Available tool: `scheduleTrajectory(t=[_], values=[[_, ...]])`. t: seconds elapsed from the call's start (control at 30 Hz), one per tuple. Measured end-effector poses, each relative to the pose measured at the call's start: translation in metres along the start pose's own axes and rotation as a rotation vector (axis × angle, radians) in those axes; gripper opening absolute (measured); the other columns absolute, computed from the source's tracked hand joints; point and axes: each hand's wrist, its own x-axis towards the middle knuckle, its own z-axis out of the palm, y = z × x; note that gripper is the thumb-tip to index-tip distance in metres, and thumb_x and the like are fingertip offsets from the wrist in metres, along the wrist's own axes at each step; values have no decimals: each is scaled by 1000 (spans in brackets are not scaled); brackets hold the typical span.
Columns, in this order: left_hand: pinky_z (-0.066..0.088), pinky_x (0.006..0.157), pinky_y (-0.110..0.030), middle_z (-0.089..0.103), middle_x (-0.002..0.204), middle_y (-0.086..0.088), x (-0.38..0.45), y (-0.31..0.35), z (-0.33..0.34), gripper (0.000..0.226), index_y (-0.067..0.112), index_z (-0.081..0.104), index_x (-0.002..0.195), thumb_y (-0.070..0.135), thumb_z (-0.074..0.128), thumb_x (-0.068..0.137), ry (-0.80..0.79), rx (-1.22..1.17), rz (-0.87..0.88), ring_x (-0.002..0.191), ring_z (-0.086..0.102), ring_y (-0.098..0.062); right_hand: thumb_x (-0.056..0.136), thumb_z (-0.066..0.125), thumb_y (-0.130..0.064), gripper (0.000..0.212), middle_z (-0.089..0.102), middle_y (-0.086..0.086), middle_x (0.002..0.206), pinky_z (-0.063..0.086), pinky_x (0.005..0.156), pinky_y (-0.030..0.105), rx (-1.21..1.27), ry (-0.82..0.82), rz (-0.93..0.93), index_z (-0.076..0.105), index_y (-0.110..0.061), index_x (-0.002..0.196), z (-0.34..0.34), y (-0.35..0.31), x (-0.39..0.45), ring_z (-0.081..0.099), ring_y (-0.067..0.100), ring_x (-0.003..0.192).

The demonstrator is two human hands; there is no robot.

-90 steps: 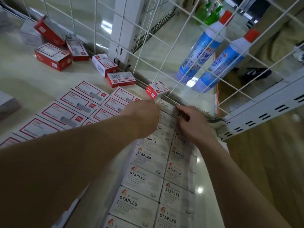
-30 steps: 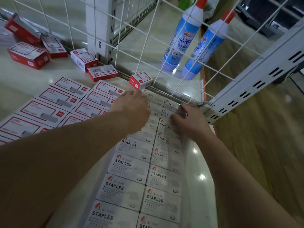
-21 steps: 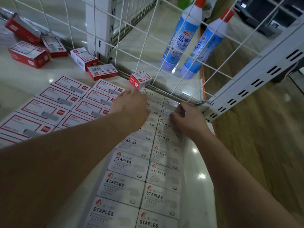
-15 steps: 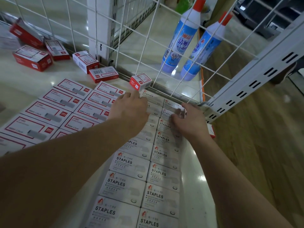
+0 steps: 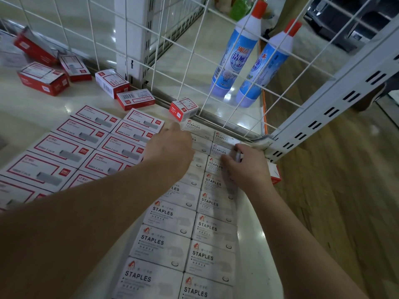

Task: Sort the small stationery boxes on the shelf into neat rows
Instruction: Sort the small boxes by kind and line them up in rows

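both hands shifted slightly along far staples boxes; rows unchanged.
left fingers curled downward, grasp unclear; right hand pinches a far box's edge. risk: nudging skews neighbouring boxes, topples upright red box.

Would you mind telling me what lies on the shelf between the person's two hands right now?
In the head view, white STAPLES boxes fill the gap between the left hand and the right hand, lying flat in two columns that run back to the wire grid.
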Motion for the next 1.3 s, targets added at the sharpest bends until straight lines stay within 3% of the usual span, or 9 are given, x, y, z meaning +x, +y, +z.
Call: scheduleTrajectory(t=[0.23, 0.5, 0.77, 0.87, 0.97, 1.1, 1.3], values=[[43, 82, -31, 45, 117, -8, -2, 1, 0, 32, 12, 48, 123, 29, 49, 95, 24, -34, -19, 103, 50, -21, 86, 60, -36, 46, 48, 7, 128, 40, 92, 29, -8, 52, -27, 53, -13, 126, 1, 3, -4, 50, 21, 111], [45, 89, -34, 45, 118, -9, 0, 0, 1, 35, 11, 50, 123, 31, 50, 95, 10, -83, -34, 105, 51, -23, 85, 62, -37, 48, 49, 8, 129, 46, 96, 38, 12, 36, -8, 54, -13, 125, 2, 1, -2, 53, 23, 110], [40, 98, -37, 42, 131, -11, 13, -3, 1, 40, 11, 39, 133, 29, 42, 97, -14, -92, 11, 118, 44, -24, 90, 56, -30, 51, 41, 10, 140, 39, 97, 36, 68, 44, 13, 41, -20, 137, 0, 1, 9, 44, 26, 124], [41, 95, -37, 46, 127, -11, 20, -2, 1, 37, 12, 40, 131, 25, 43, 97, -61, -109, 17, 114, 46, -24, 85, 60, -30, 37, 51, 10, 126, 45, 89, 34, 72, 8, -9, 54, -18, 120, 2, 2, 14, 52, 23, 109], [42, 94, -35, 46, 125, -10, 24, -2, 3, 36, 12, 42, 130, 23, 45, 96, -65, -112, 7, 112, 47, -24, 84, 60, -27, 22, 55, 10, 115, 38, 77, 26, 39, -3, -37, 59, -15, 102, 3, 2, 17, 54, 21, 96], [43, 92, -32, 43, 128, -11, 25, -2, 2, 36, 10, 44, 130, 24, 46, 97, -61, -114, -18, 112, 48, -23, 83, 60, -26, 12, 57, 10, 110, 43, 77, 29, 46, -8, -51, 57, -16, 90, 3, 2, 17, 56, 22, 94], [43, 90, -32, 42, 128, -9, 23, -3, 3, 32, 11, 49, 125, 25, 47, 96, -51, -142, -22, 109, 49, -22, 82, 60, -27, 14, 58, 10, 106, 50, 82, 38, 30, -6, -50, 61, -15, 89, 3, 1, 17, 57, 22, 92]])
